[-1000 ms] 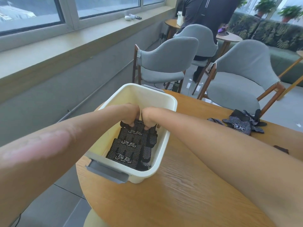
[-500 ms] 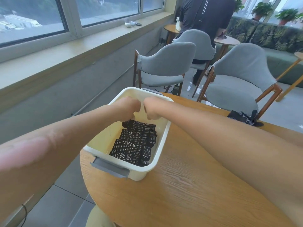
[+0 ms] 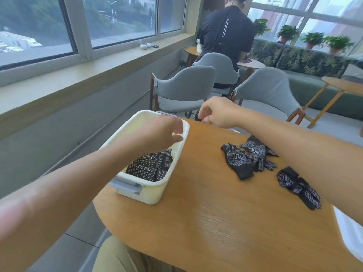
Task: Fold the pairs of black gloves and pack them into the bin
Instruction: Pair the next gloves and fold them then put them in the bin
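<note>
A cream plastic bin [image 3: 172,169] stands at the left end of the round wooden table [image 3: 216,222]. Folded black dotted gloves [image 3: 151,165] lie inside it. My left hand [image 3: 159,134] hovers over the bin with loose fingers and holds nothing. My right hand [image 3: 218,112] is raised beyond the bin's far right corner, fingers loosely curled, empty. A loose pile of black gloves [image 3: 247,158] lies on the table to the right of the bin, under my right forearm. Another glove [image 3: 298,187] lies nearer the table's right edge.
Grey chairs [image 3: 184,89] stand past the table's far edge. A person in a black shirt [image 3: 225,34] sits beyond them at a small round table. A window sill [image 3: 98,65] runs along the left. Floor lies left of the table.
Both hands have lifted out of the bin, leaving the folded gloves in it. My right hand moved right and up past the rim; the view swung right, showing the loose gloves.
</note>
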Demonstrator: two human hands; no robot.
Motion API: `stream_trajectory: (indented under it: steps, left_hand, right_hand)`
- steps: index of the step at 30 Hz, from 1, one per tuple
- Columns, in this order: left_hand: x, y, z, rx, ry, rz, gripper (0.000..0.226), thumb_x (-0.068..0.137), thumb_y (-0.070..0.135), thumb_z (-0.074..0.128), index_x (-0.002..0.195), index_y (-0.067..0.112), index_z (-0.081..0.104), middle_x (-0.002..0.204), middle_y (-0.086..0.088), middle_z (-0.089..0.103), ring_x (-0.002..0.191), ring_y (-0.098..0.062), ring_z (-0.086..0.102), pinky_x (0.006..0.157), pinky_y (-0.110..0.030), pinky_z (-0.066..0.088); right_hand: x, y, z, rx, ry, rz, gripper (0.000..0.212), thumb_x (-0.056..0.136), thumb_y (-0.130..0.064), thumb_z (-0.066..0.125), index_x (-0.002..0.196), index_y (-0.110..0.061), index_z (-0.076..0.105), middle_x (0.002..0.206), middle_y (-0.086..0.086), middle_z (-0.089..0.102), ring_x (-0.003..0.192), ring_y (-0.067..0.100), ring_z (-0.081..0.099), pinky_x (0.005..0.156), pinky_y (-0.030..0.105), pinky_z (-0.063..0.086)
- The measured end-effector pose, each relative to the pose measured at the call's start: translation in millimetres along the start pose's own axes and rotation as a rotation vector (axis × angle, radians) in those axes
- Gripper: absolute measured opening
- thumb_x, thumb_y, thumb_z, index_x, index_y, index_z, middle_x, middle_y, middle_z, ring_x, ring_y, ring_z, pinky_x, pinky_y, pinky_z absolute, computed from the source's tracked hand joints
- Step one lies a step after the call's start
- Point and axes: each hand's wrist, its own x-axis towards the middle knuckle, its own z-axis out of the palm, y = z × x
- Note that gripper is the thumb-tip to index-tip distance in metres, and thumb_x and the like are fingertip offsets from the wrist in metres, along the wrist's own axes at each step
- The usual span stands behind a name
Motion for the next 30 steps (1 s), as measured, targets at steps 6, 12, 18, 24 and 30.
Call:
stream_trajectory:
  steps: [6, 12, 18, 24, 30]
  left_hand:
    - [4, 53, 14, -0.184, -0.088, 0.055, 0.013, 0.094, 0.035, 0.065, 0.098, 0.022, 0.066, 0.097, 0.008, 0.064, 0.099, -0.019, 0.060, 0.083, -0.034, 0.048]
    - [-8, 93, 51, -0.287, -0.120, -0.027, 0.019, 0.095, 0.035, 0.065, 0.104, 0.019, 0.067, 0.105, 0.002, 0.068, 0.097, -0.020, 0.060, 0.084, -0.036, 0.051]
    - [-39, 101, 128, -0.318, -0.236, -0.142, 0.016, 0.093, 0.031, 0.064, 0.099, 0.018, 0.057, 0.100, -0.003, 0.063, 0.094, -0.025, 0.059, 0.082, -0.035, 0.047]
    - [-70, 100, 180, -0.229, -0.237, -0.223, 0.018, 0.100, 0.040, 0.050, 0.094, 0.026, 0.041, 0.101, 0.004, 0.052, 0.096, -0.021, 0.050, 0.072, -0.038, 0.044]
    - [-87, 96, 198, -0.145, -0.035, -0.134, 0.020, 0.101, 0.037, 0.045, 0.086, 0.027, 0.036, 0.091, 0.009, 0.047, 0.089, -0.018, 0.045, 0.066, -0.031, 0.033]
  right_hand:
    - [-44, 63, -2, -0.004, -0.006, 0.116, 0.014, 0.091, -0.010, 0.067, 0.093, -0.024, 0.070, 0.087, -0.006, 0.070, 0.083, 0.012, 0.067, 0.076, 0.027, 0.052]
    - [-87, 117, 37, 0.022, -0.038, 0.221, 0.011, 0.093, -0.018, 0.067, 0.101, -0.022, 0.072, 0.096, -0.006, 0.067, 0.090, 0.012, 0.063, 0.082, 0.028, 0.047]
    - [-114, 159, 115, 0.103, -0.039, 0.391, 0.009, 0.090, -0.027, 0.065, 0.098, -0.027, 0.066, 0.106, -0.003, 0.067, 0.097, 0.018, 0.062, 0.086, 0.033, 0.051]
    - [-121, 177, 160, 0.127, 0.126, 0.542, 0.033, 0.095, -0.041, 0.056, 0.122, -0.024, 0.054, 0.117, -0.002, 0.061, 0.101, 0.022, 0.059, 0.078, 0.035, 0.048]
    - [-110, 178, 171, 0.190, 0.226, 0.763, 0.038, 0.096, -0.046, 0.054, 0.114, -0.012, 0.057, 0.111, 0.006, 0.061, 0.101, 0.029, 0.060, 0.071, 0.032, 0.041]
